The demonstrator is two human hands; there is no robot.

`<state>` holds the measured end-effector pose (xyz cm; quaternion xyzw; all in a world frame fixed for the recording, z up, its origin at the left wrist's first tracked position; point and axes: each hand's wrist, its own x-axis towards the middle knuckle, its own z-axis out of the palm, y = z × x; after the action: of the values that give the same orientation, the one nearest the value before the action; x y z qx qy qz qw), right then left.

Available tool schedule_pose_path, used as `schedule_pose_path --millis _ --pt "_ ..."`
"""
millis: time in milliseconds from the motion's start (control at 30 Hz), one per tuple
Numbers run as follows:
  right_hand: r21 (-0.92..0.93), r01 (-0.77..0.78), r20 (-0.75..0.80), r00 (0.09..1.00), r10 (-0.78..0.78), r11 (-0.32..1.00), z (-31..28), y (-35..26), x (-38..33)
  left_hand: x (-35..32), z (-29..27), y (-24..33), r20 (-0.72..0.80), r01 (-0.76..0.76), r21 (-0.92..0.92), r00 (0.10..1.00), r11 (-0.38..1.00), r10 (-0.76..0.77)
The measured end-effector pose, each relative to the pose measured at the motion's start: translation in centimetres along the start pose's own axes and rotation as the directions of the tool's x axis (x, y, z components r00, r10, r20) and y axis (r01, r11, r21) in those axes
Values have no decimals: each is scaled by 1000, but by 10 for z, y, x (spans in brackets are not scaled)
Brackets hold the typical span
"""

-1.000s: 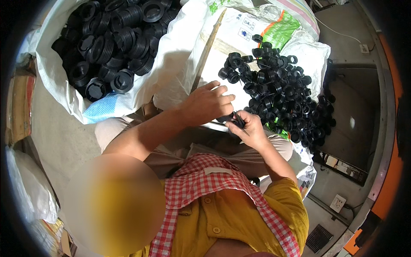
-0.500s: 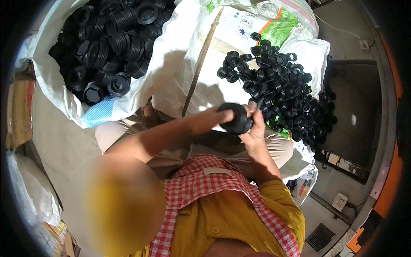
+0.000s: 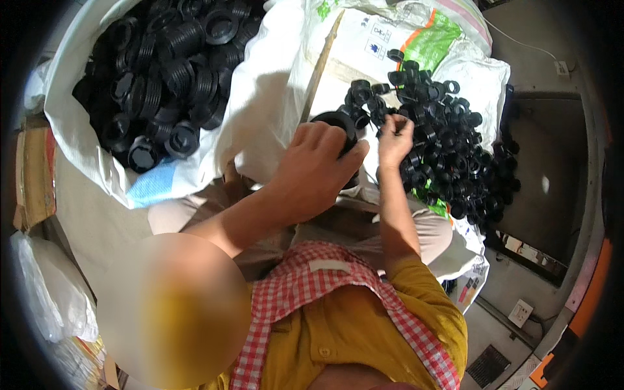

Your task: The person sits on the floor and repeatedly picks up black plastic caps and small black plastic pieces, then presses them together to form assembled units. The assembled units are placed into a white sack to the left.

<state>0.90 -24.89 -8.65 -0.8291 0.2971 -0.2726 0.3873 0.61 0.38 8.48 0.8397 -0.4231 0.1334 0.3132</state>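
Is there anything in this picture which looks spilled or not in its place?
Yes, slightly: the heap of small black rings spreads past the right edge of the white sack beneath it, so it looks partly spilled. The larger black threaded pieces lie inside their bag.

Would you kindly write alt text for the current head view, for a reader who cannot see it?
A person's left hand holds a black part, while the right hand is at the edge of a heap of small black rings on white sacking. At upper left, an open white sack holds larger ridged parts.
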Motion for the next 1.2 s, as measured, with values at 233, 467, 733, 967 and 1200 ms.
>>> schedule_pose_path --millis 233,467,733,967,1200 --pt "-688 -36 129 977 171 725 1 45 85 10 -83 -98 -544 556 366 778 746 -314" --pt "-830 -137 174 857 485 540 -17 81 105 -2 -100 -106 -467 790 366 613 492 -637" --pt "474 -644 237 750 618 600 -83 53 45 18 -51 -72 -572 180 212 820 961 -28" --pt "366 -919 884 294 362 -146 -98 -58 -54 -3 50 -29 361 535 -645 843 545 -400" --pt "407 -471 419 858 298 783 -93 -61 -90 -28 51 -23 793 807 -589 571 -30 -211"
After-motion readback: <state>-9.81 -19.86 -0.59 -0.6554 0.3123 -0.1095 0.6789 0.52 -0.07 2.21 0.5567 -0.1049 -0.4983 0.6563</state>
